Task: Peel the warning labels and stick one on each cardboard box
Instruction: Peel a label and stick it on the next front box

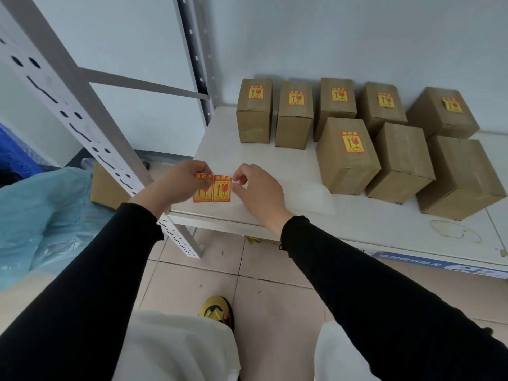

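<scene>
Strip of two red-and-yellow labels [212, 188], arrows toward 12 o'clock, long axis 9-to-3; left grip [183, 180] pinching its top left, right grip [258, 188] pinching its top right corner.

The warning labels [212, 188] held in the hands each show an up arrow and a wine-glass sign in red on yellow; their small print is too blurred to read. The same signs stand on six cardboard boxes [347, 155]. A blue strip [439, 266] on the shelf edge reads "24", its other characters illegible.
</scene>
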